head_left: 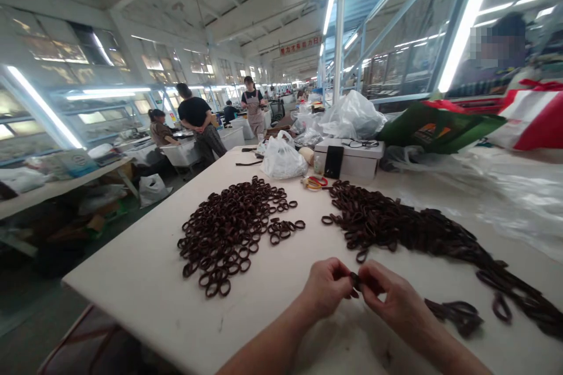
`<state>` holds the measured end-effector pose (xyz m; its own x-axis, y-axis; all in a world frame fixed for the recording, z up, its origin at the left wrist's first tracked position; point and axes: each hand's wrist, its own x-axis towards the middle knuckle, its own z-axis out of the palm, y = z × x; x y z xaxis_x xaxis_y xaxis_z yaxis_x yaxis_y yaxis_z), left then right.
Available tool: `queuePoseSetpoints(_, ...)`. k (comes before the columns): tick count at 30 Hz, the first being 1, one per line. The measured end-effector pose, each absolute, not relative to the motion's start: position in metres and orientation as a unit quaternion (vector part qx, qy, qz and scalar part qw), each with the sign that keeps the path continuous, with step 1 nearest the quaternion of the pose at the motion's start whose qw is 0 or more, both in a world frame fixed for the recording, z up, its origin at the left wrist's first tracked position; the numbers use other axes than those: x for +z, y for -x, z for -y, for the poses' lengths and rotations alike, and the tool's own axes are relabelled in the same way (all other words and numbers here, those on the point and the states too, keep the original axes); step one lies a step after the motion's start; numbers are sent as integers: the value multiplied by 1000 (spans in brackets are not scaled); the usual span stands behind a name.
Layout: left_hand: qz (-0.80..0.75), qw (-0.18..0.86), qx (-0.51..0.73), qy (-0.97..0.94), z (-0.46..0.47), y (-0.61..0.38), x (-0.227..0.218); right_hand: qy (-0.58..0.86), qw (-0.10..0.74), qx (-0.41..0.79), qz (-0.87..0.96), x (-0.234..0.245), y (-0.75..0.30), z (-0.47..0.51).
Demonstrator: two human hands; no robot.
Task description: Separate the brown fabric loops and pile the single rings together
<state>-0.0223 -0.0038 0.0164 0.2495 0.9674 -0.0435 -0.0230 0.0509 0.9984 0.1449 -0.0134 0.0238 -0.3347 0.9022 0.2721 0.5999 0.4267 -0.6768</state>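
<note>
My left hand (328, 287) and my right hand (389, 290) meet over the front of the table. Between their fingertips they pinch one small dark brown loop (355, 281), mostly hidden by the fingers. To the left lies a broad heap of round dark brown loops (229, 222), with a few strays beside it. On the right a long pile of flatter dark brown loops (396, 222) stretches toward the right edge. A small bunch of dark strips (460, 315) rests near my right wrist, and a single loop (501, 307) lies beyond it.
Scissors with red and yellow handles (315, 182) lie behind the piles. Past them are a white plastic bag (285, 157), a white box (352, 159) with a black phone (333, 162) against it, and a green bag (440, 129). Several people stand or sit farther back, left of the table (145, 287).
</note>
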Motion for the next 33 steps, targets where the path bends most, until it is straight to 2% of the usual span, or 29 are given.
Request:
queuePoseSetpoints(5,-469,525,400,-587,8,15,11,562,304,160,753,18,-141,11)
queuePoseSetpoints(10,-543,332,371,-676,8,15,21,636,222,125,728,27,-133,14)
queuePoseSetpoints(12,-554,287,359,-694,8,17,25,635,208,143,731,31,-132,13)
queuePoseSetpoints(19,-560,272,366,-691,6,22,28,557,293,338,699,39,-133,11)
queuePoseSetpoints(23,-577,232,384,-683,-6,33,28,536,342,366,679,33,-136,8)
queuePoseSetpoints(30,-698,76,424,-572,-45,139,39,525,378,137,750,24,-160,-2)
queuePoseSetpoints(33,-702,-3,427,-570,-54,157,46,513,385,52,766,28,-171,-5)
